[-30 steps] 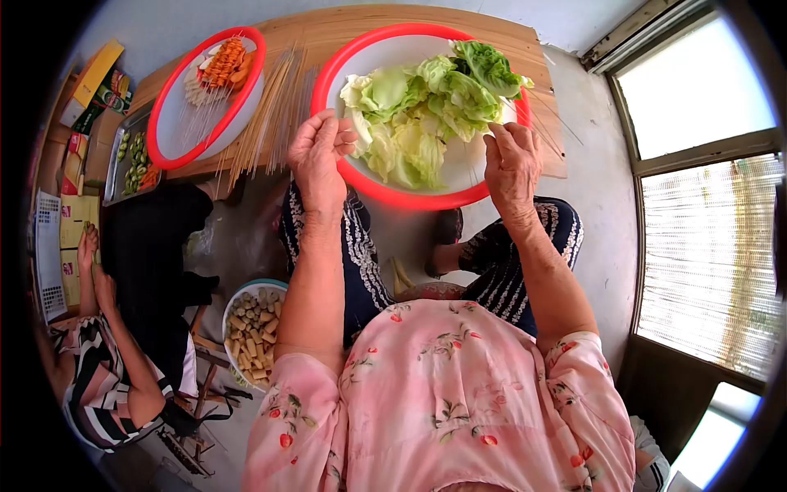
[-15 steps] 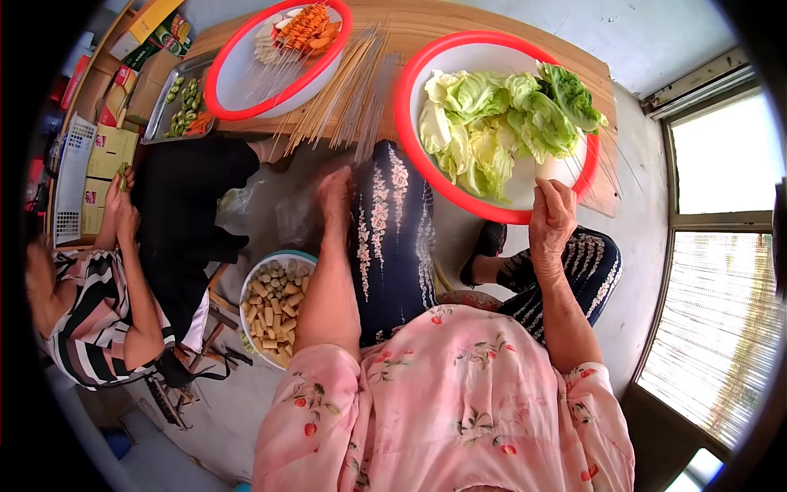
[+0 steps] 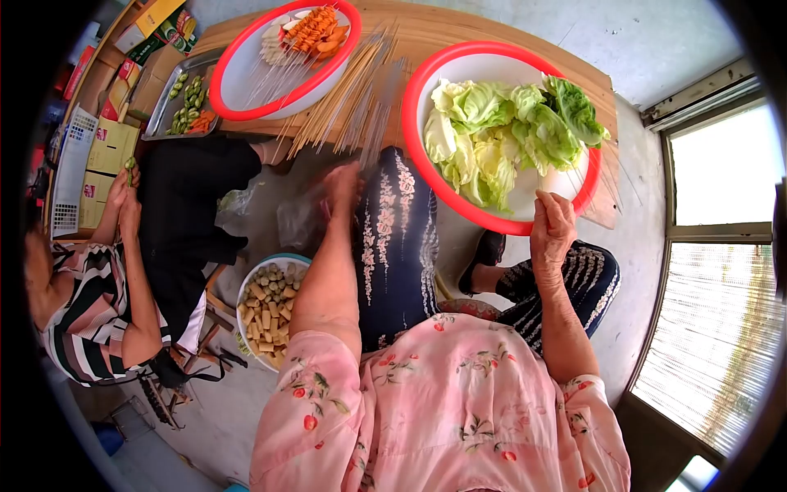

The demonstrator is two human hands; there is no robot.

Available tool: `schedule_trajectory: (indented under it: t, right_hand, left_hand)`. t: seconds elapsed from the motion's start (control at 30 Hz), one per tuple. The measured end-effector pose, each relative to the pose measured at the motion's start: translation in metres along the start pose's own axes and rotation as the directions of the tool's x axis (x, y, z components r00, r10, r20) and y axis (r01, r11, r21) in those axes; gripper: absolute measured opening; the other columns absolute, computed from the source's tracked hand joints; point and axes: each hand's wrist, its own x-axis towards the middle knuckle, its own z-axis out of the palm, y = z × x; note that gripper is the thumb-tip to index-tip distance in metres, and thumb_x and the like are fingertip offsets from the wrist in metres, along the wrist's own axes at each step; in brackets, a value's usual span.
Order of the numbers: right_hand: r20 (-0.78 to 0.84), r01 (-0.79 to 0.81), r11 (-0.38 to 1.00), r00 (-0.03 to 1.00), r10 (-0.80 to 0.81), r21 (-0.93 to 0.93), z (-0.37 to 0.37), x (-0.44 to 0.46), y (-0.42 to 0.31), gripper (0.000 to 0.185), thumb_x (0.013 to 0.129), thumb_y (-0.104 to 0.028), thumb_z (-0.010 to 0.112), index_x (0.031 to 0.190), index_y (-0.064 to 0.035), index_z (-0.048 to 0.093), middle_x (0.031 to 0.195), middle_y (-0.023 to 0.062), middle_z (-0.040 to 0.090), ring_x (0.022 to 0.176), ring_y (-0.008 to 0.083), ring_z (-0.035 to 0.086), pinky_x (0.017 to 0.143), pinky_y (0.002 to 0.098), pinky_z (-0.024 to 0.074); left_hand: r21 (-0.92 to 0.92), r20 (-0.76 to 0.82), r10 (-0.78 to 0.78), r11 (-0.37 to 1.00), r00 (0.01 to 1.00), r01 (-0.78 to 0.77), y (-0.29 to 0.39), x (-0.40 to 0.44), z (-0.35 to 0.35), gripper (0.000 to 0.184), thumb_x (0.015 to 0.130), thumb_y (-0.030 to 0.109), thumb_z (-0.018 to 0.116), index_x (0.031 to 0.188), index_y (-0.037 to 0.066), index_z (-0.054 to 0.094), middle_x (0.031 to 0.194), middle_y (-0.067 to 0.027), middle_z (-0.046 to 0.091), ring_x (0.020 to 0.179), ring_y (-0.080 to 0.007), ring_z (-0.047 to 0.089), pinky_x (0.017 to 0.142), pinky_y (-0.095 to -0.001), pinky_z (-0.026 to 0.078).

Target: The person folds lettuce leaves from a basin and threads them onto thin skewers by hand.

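Note:
My right hand (image 3: 553, 221) is at the near right rim of a red-rimmed white basin (image 3: 417, 156), its thumb and fingers pressed together. Whatever lies in that pinch is too small to make out. Torn lettuce leaves (image 3: 484, 111) fill the far part of the basin. My left hand (image 3: 341, 187) is beside my knee, just below the table's edge, and its fingers are smeared by motion. Close by it are a clear plastic bag (image 3: 297, 221) and the near ends of a spread of bamboo skewers (image 3: 348, 94).
Another red-rimmed basin (image 3: 217, 82) holds skewered orange and white pieces on the wooden table (image 3: 385, 18). Left of it is a metal tray (image 3: 156, 123) with green pieces. A bucket (image 3: 243, 287) of cut brown pieces stands on the floor. A seated co-worker (image 3: 98, 320) holds a green piece.
The view has shifted slightly, so the table and basins appear a little lower. My right hand stays by the basin rim. My left hand is still blurred near the table's edge.

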Motion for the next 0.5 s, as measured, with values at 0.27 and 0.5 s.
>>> schedule_trajectory:
  t: [0.27,0.5]
  right_hand:
    - [-0.012,-0.020,1.000,1.000,0.020,0.014,-0.001,-0.001,0.000,0.015,0.083,0.000,0.062,0.097,-0.0034,0.066,0.091,0.0098,0.063,0.085,0.0212,0.061,0.075,0.0282,0.0473]
    - [-0.022,-0.050,0.997,0.998,0.051,0.064,-0.004,0.001,-0.002,0.015,0.083,0.000,0.061,0.097,-0.0028,0.066,0.091,0.0101,0.063,0.083,0.0205,0.061,0.074,0.0274,0.0475]
  left_hand:
    - [-0.042,-0.113,-0.075,0.997,0.991,0.071,0.030,-0.024,0.004,0.023,0.074,0.021,0.060,0.075,-0.002,0.064,0.065,-0.0044,0.060,0.062,-0.0124,0.056,0.060,-0.0282,0.044]
    - [-0.185,-0.174,-0.114,0.979,0.978,0.082,0.046,-0.037,-0.010,0.021,0.074,0.020,0.062,0.076,0.000,0.063,0.058,-0.0037,0.055,0.047,-0.0118,0.049,0.040,-0.0261,0.035]
